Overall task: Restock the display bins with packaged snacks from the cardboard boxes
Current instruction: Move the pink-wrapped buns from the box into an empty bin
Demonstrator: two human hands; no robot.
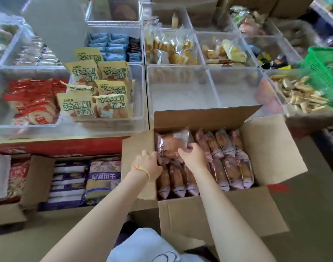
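An open cardboard box (271, 148) in front of me holds rows of pink-wrapped bread packets (230, 167). One packet (173, 142) lies flat on top at the box's left end. My left hand (148, 163) curls its fingers round that packet's left edge. My right hand (192, 156) pinches its right side. Just behind the box stand two clear display bins (180, 97), (235, 91) with bare white bottoms.
Clear bins hold yellow cheese-bread packets (99, 93), red packets (31, 103), blue packets (109, 46) and loose pastries (171, 52). A green basket (324, 72) stands at the right. A second box (71, 180) with purple packets sits at lower left.
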